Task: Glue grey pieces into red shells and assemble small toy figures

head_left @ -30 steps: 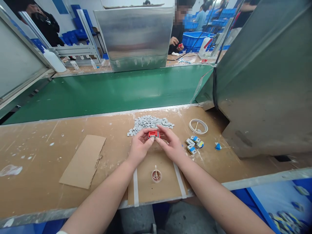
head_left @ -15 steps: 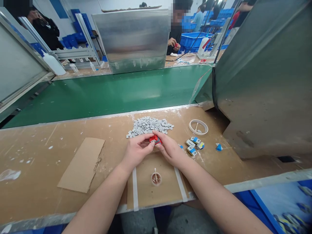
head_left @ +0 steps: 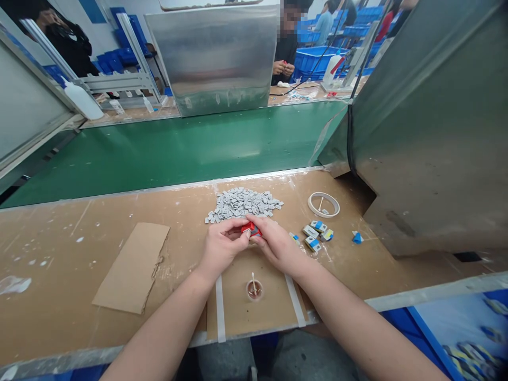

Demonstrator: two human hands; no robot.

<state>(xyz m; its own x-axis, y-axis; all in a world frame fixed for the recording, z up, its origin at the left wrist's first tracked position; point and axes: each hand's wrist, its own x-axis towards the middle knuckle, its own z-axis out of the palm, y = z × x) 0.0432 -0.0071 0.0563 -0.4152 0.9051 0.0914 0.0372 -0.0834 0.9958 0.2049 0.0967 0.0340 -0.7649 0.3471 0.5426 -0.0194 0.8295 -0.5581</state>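
Note:
Between the fingers of both hands is a small red and grey plastic piece (head_left: pixel 250 228), partly covered by the fingertips. My left hand (head_left: pixel 223 244) pinches it from the left, and my right hand (head_left: pixel 275 244) grips it from the right. Just beyond the hands lies a heap of small flat grey pieces (head_left: pixel 246 202). Nearer to me, a small clear cup (head_left: pixel 254 290) of reddish-brown liquid stands on a taped cardboard sheet, with a white cotton swab (head_left: pixel 253 280) in it. To the right of my right hand sit several small grey, blue and yellow blocks (head_left: pixel 313 243).
A white tape roll (head_left: pixel 336 211) lies at the right, near a blue scrap (head_left: pixel 357 237). Flat cardboard (head_left: pixel 133 267) rests on the left. Past the table runs a green belt (head_left: pixel 198 143). A large metal panel (head_left: pixel 420 137) rises at right. A co-worker's hands (head_left: pixel 283 69) are across.
Both hands stay together on the red and grey piece, which looks slightly turned between the fingers. The view has shifted a little; the things on the table have not moved.

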